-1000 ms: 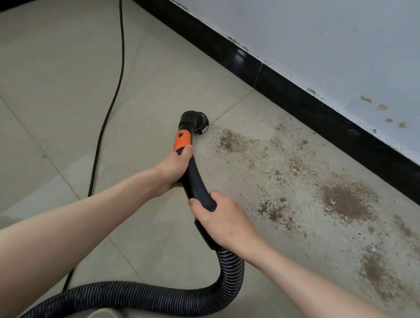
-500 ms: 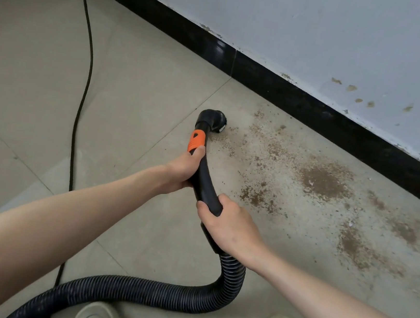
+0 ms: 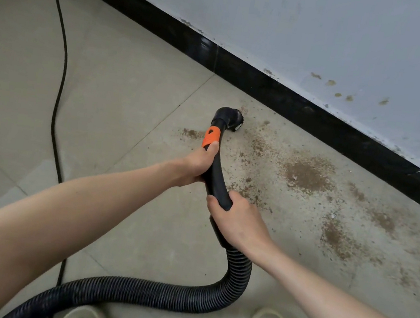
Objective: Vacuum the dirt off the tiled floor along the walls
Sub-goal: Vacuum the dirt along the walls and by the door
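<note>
left hand (image 3: 197, 166) and right hand (image 3: 237, 221) grip the hose handle (image 3: 216, 179); nozzle (image 3: 229, 119) points toward the wall; dirt (image 3: 307, 174) lies rightward, nearer the right hand

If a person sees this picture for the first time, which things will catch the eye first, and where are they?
First the two hands on the black vacuum wand: the left hand grips just below the orange collar, the right hand holds lower, where the ribbed hose begins. Next, brown dirt is scattered on the tiles right of the nozzle, along the black skirting.
</note>
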Available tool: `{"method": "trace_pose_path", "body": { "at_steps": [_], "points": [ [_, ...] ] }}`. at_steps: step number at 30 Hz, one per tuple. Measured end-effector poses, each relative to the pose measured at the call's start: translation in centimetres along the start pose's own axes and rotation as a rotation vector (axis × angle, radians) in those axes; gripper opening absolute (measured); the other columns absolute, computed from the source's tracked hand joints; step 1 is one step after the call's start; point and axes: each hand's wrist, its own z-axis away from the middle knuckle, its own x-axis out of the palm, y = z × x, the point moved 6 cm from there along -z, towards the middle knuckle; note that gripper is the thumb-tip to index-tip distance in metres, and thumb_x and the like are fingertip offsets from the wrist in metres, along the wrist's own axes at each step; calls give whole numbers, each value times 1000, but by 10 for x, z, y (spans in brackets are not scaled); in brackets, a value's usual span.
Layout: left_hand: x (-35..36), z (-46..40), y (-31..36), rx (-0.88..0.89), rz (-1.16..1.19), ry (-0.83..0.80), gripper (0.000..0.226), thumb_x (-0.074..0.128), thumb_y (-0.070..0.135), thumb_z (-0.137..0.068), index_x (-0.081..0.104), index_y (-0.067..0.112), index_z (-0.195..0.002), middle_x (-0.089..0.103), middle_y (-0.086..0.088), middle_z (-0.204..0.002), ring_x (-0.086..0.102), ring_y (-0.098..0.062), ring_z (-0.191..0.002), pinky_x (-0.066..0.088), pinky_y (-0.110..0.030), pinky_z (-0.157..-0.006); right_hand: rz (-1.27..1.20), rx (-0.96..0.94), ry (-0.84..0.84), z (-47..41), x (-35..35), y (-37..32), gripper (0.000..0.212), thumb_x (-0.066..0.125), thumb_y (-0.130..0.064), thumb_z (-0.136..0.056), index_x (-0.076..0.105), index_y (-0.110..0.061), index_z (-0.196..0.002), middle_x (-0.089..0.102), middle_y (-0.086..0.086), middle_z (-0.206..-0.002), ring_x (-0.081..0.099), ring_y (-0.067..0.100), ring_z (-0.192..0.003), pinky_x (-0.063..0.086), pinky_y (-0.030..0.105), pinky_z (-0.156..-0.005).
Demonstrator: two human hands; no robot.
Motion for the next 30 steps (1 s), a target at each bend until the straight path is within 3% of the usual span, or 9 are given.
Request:
{"method": "trace_pose_path", "body": {
  "at_steps": [8,10,12,16,22,25,27,30],
  "points": [
    [-65,4,2,5,165,185,40,34,37,-100,40,5,-123,50,-5,-87,54,-21,-85,47,-36,-75,5,-135,-153,-31,11,-42,36,50,-57,-88,51,-23,-79,70,2,-83,66,25,-74,54,40,-72],
    [-83,12,-3,4,215,222,40,35,36,-100,39,5,-124,50,-6,-86,56,-21,-83,48,-34,-68,21,-180,-205,-32,17,-55,33,51,-55,-89,53,-23,-81,71,2,-85,67,25,-76,56,41,-74],
    [-94,21,-12,-10,267,203,38,34,36,-101,37,7,-125,50,-6,-90,57,-22,-90,48,-31,-61,42,-214,-249,-27,24,-61,32,51,-54,-90,55,-23,-84,71,1,-84,68,24,-76,56,42,-74],
    [-98,42,-35,-46,316,177,27,36,34,-101,39,8,-109,50,-5,-87,54,-17,-78,48,-30,-59,112,-244,-297,-7,35,-55,33,51,-53,-92,56,-21,-91,71,2,-88,67,24,-79,55,42,-76],
    [-99,52,-47,-64,403,225,30,37,42,-100,42,12,-98,44,0,-77,48,-13,-68,45,-29,-76,119,-248,-325,16,43,-44,35,51,-55,-90,54,-20,-91,70,3,-88,65,25,-79,55,40,-74],
    [-100,54,-50,-48,438,262,41,38,41,-100,48,8,-122,46,0,-78,49,-13,-70,44,-30,-78,112,-236,-359,16,43,-42,32,52,-54,-90,52,-22,-86,70,2,-87,66,23,-79,54,39,-73],
    [-104,57,-54,-39,447,310,47,36,43,-100,45,5,-126,49,-1,-82,51,-12,-74,44,-30,-76,132,-241,-369,14,44,-46,32,53,-53,-90,51,-22,-83,70,1,-86,65,22,-80,53,37,-73],
    [-118,65,-58,-28,481,384,38,37,44,-99,46,8,-106,50,-1,-85,53,-13,-76,45,-27,-66,275,-316,-329,10,52,-65,35,49,-55,-90,45,-24,-77,63,1,-81,60,24,-75,47,35,-63]
  ]
}}
